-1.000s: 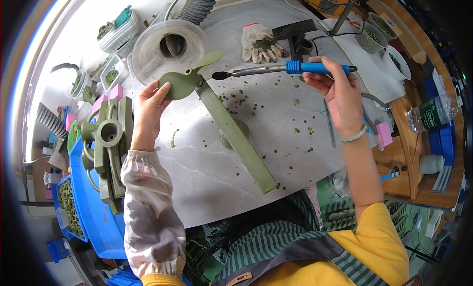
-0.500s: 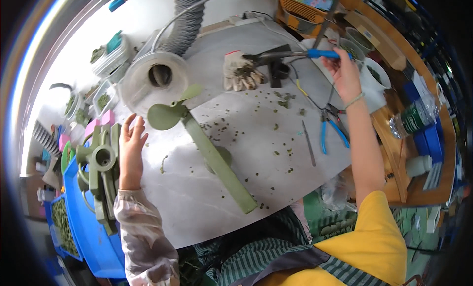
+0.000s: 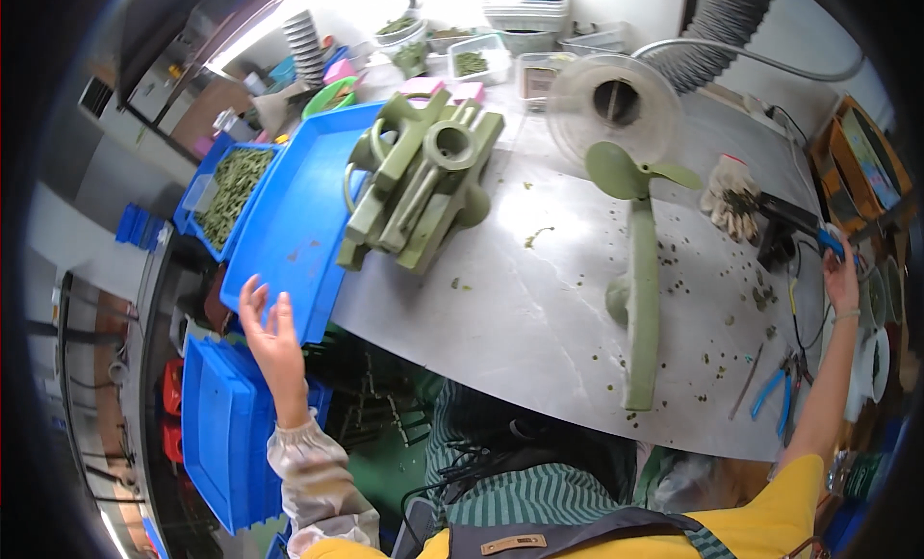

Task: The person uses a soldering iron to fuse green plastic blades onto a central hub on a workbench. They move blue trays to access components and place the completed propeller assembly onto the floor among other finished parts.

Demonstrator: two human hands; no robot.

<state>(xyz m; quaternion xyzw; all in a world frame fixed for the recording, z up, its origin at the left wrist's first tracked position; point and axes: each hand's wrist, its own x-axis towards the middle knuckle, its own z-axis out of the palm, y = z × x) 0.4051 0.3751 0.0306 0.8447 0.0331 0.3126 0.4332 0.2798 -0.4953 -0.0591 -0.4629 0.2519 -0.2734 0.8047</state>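
Well right of the left fingers (image 3: 254, 312) — the green propeller piece (image 3: 641, 299).

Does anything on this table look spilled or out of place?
Yes: small green bits lie scattered on the table around the propeller-topped green piece, like unswept scraps. The pale glove to its right looks odd too, with dark green patches.

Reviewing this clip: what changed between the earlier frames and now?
The left hand let go of the green bladed part and moved left, open, beside the blue tray. The right hand took the blue-handled tool away to the black stand; its grip is unclear now. The view swung left. The bladed part, glove and stacked green pieces stayed put.
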